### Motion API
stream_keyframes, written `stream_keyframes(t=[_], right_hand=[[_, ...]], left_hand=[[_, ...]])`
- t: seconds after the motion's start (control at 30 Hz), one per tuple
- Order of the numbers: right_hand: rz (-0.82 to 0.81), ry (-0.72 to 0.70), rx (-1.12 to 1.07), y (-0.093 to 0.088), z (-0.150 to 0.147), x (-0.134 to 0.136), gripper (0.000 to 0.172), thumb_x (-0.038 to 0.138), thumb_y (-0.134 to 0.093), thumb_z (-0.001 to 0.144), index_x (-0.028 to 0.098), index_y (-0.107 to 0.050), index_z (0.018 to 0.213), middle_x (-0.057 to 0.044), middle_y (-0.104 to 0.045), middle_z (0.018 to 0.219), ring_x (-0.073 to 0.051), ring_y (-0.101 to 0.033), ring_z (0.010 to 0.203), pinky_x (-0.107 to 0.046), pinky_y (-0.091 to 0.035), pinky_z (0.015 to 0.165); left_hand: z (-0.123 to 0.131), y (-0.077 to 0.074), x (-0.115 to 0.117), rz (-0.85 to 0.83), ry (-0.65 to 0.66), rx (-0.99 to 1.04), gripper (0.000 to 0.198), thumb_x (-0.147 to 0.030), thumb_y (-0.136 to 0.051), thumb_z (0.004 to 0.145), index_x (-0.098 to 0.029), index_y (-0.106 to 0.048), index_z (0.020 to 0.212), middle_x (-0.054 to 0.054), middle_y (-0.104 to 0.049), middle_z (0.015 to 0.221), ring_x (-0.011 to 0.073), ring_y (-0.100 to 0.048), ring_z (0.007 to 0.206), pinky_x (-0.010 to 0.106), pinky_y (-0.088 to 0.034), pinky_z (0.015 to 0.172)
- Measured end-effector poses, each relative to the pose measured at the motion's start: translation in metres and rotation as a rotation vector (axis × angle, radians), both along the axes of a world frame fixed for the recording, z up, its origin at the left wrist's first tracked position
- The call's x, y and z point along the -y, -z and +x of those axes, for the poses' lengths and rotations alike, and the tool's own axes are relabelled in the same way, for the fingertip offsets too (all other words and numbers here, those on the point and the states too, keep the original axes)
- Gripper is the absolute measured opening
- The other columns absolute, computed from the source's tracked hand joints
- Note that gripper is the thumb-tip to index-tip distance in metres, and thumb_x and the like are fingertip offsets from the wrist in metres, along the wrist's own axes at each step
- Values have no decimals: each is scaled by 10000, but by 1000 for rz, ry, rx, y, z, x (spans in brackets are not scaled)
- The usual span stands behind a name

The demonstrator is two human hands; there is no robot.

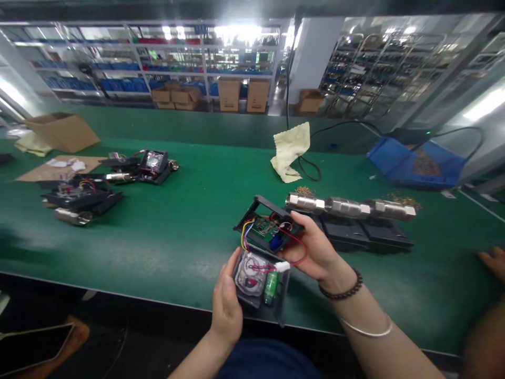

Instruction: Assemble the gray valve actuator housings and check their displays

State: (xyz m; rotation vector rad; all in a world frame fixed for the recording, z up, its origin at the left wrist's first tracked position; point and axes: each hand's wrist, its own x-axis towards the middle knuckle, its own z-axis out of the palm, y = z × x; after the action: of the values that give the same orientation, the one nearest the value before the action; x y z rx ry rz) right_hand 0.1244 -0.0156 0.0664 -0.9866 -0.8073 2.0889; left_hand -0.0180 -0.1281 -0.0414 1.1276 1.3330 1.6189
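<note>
My left hand (pixel 228 300) grips the left side of an opened black housing half (pixel 283 295) that carries a plastic-wrapped round part and a green battery (pixel 271 287). In my right hand (pixel 315 247) is the other black housing half (pixel 256 205), tilted up, with a green circuit board (pixel 263 228) inside. Yellow, white and red wires (pixel 246 234) join the two halves. A white connector (pixel 282 267) on red and black leads lies across the lower half. To the right of my right hand stand several closed black units with metal pipe fittings (pixel 347 207) on top.
Opened units with wires and fittings (pixel 81 192) lie at the left, near a cardboard box (pixel 63 131). Small brass-coloured screws (pixel 303 190) sit behind the fittings. A yellow cloth (pixel 291 150) and a blue bin (pixel 418 160) are further back. Another person's hand (pixel 493 263) rests at the right edge.
</note>
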Motion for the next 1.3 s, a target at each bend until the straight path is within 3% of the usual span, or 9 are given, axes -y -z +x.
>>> stream_keyframes(t=[0.17, 0.3, 0.47, 0.67, 0.8, 0.97, 1.1, 1.2, 1.3], right_hand=[[-104, -8, -65, 15, -13, -13, 327, 466, -594, 751, 163, -696, 824, -78, -749, 818, -268, -686, 936, -427, -503, 896], [-114, 4, -131, 23, -13, -7, 337, 465, -601, 746, 169, -703, 872, -65, -750, 847, -259, -678, 967, -409, -498, 913], [-90, -12, -211, 26, -15, -5, 312, 443, -577, 767, 161, -701, 816, -51, -744, 795, -225, -685, 869, -344, -504, 859], [-113, -12, -248, 33, -16, -4, 259, 427, -628, 740, 172, -672, 747, -9, -723, 710, -160, -646, 642, -275, -499, 676], [-103, -3, -270, 34, -19, -2, 252, 415, -641, 741, 171, -673, 795, -5, -711, 696, -174, -640, 655, -310, -489, 747], [-88, 20, -250, 40, -19, 1, 234, 392, -649, 727, 165, -679, 774, -10, -721, 720, -167, -633, 673, -293, -475, 717], [-81, 7, -251, 44, -20, 0, 232, 385, -644, 712, 156, -679, 713, -18, -704, 656, -166, -613, 628, -292, -467, 677], [-93, 8, -260, 44, -21, -1, 250, 401, -633, 709, 159, -664, 653, -21, -688, 609, -169, -602, 587, -305, -474, 674], [-101, 52, -278, 40, -21, -1, 207, 377, -605, 742, 190, -660, 673, 17, -685, 593, -160, -620, 589, -299, -491, 716]], left_hand=[[-5, 1, 6, -22, -22, -224, 502, -389, -345, 981, -198, -359, 1445, 123, -483, 1424, 232, -455, 1312, 383, -384, 1087], [-38, -46, -8, 256, -225, -565, 475, -192, -453, 933, -279, -408, 1398, 78, -599, 1251, 176, -558, 1167, 326, -476, 969], [-59, -127, -53, 817, 299, -1090, 331, -109, -485, 895, -304, -668, 1090, 40, -709, 1029, 163, -650, 926, 307, -505, 881], [-48, -172, -88, 728, 629, -1312, 239, -166, -501, 873, -254, -722, 848, 64, -720, 1002, 220, -649, 955, 399, -494, 894], [-40, -177, -90, 642, 459, -1271, 172, -189, -535, 758, -212, -688, 683, 56, -711, 961, 247, -635, 923, 434, -476, 875], [-20, -164, -78, 91, 438, -647, 270, -177, -488, 620, -196, -387, 370, 56, -695, 729, 224, -645, 759, 355, -507, 708], [-14, -165, -66, -152, 649, -257, 212, -260, -521, 730, -167, -694, 653, 61, -746, 916, 252, -672, 942, 373, -528, 839], [-15, -164, -61, -58, 663, -401, 306, -221, -493, 841, -194, -705, 1060, 41, -712, 1121, 205, -614, 1120, 345, -468, 984], [-15, -152, -60, 152, 425, -748, 297, -187, -460, 908, -157, -694, 1089, 74, -722, 1084, 181, -658, 994, 313, -511, 912]])
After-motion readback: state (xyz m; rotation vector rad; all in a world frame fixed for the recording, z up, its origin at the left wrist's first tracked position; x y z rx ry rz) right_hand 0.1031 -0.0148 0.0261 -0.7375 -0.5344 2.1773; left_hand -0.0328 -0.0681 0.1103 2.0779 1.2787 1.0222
